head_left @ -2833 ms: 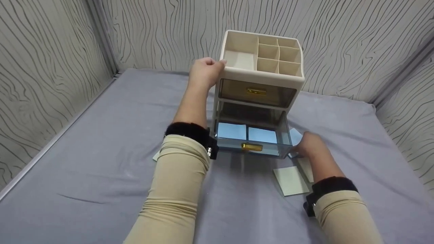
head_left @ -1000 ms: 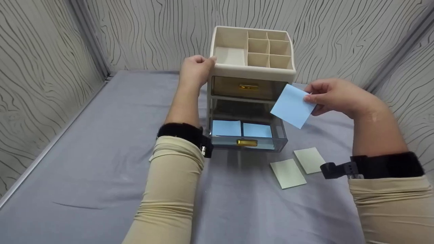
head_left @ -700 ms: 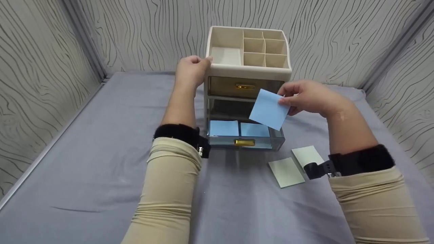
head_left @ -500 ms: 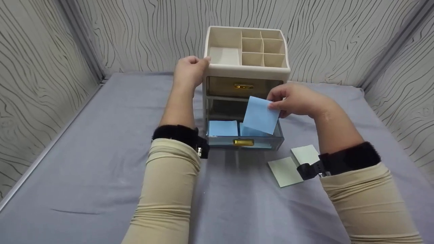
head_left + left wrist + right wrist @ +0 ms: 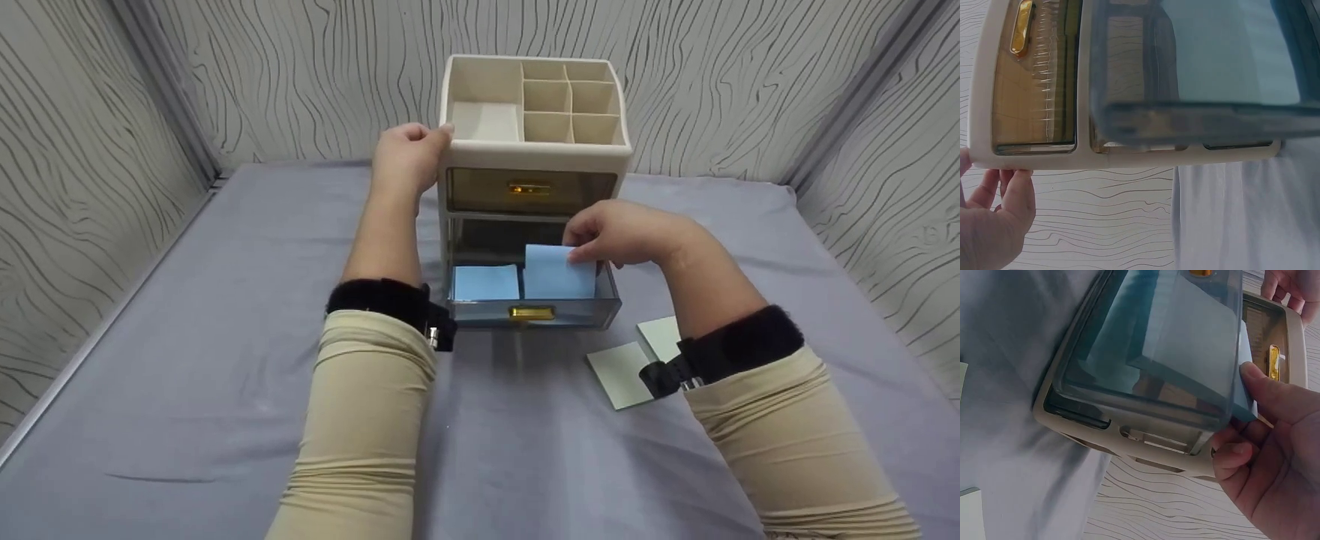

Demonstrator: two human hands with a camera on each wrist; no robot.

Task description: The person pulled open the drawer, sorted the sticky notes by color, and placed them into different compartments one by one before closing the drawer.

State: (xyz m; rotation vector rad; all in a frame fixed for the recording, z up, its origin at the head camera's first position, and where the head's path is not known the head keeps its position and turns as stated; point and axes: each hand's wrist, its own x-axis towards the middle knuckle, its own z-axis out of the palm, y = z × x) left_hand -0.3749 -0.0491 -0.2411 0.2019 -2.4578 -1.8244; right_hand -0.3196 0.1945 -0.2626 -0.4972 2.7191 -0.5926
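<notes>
My left hand [image 5: 409,159] holds the upper left edge of a cream desk organizer [image 5: 536,156], thumb at its rim; the left wrist view has the fingers [image 5: 1016,197] against its side. A clear drawer [image 5: 487,315] with a gold handle stands pulled out below a closed one. My right hand [image 5: 626,231] pinches a blue sticky note pad [image 5: 551,270] by its right edge, tilted, its lower part inside the drawer's right half. Another blue pad [image 5: 486,283] lies in the left half. Through the drawer wall, the right wrist view shows the held pad [image 5: 1246,405] partly outside.
Two pale green pads, a nearer one [image 5: 619,375] and a farther one [image 5: 660,335], lie on the grey cloth [image 5: 525,450] right of the organizer, partly behind my right wrist strap [image 5: 742,341]. Patterned panels [image 5: 337,75] close off the back and sides.
My right hand has lifted the blue pad from the cloth beside the organizer, carried it left and lowered it into the open drawer. My left hand keeps its hold on the organizer.
</notes>
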